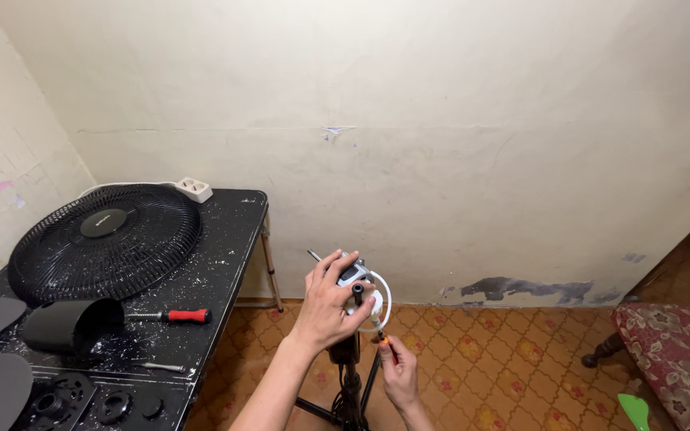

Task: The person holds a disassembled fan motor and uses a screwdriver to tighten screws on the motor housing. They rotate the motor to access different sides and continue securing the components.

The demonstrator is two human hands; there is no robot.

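Left hand (331, 307): fingers curled tight over small white-and-grey motor head (354, 279) atop black stand (346, 375). Right hand (399, 369): fingers pinched shut on thin orange-handled screwdriver (388, 345), just below left fingers. Far left: black speckled surface (225, 263) carrying round black fan grille (105, 239).

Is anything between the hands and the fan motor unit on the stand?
Nothing visible. The left hand already grips the motor unit, and the right hand holds a small screwdriver just below it.

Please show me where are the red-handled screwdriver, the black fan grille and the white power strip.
Screwdriver (186, 316), head view, on its red handle.
Fan grille (105, 239), head view, on its ribs.
Power strip (194, 188), head view, on its top.
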